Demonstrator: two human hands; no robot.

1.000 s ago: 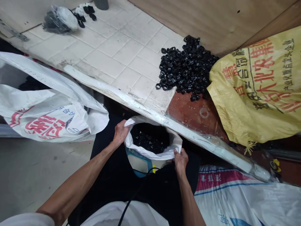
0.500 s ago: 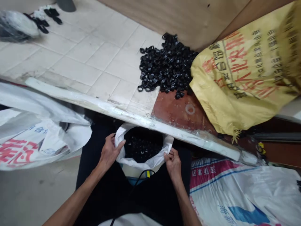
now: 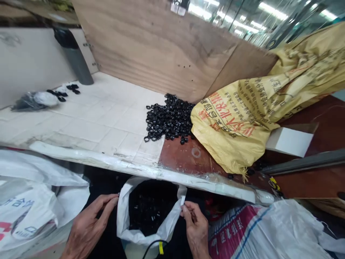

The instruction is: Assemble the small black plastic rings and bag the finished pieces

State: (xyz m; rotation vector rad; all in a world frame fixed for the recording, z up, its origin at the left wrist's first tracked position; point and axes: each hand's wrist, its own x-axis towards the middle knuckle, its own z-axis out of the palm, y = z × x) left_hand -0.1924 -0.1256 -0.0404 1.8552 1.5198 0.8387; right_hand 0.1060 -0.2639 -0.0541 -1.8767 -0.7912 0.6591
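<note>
Below the table edge stands a white woven sack (image 3: 124, 219), its mouth open and rim folded outward. Many small black plastic rings (image 3: 151, 212) lie inside it, dim in the shadow. My right hand (image 3: 195, 225) pinches the sack's right rim between thumb and fingers. At the left side of the sack is my left hand (image 3: 90, 223), thumb and forefinger brought together. Their tips meet right beside the rim, and what they pinch is too small to make out. On the table lies a pile of similar black rings (image 3: 169, 118).
A yellow printed sack (image 3: 234, 118) lies beside the pile, against a wooden board (image 3: 153, 46). A grey bottle (image 3: 78, 61) and a plastic bag (image 3: 37, 100) are at the back left. White printed sacks flank me, left (image 3: 24, 205) and right (image 3: 256, 230). The taped table edge (image 3: 107, 162) runs across.
The view has tilted up, so the table and sack appear lower. My left hand has shifted from gripping the rim to a fingertip pinch at its outer side. My right hand still pinches the rim.
</note>
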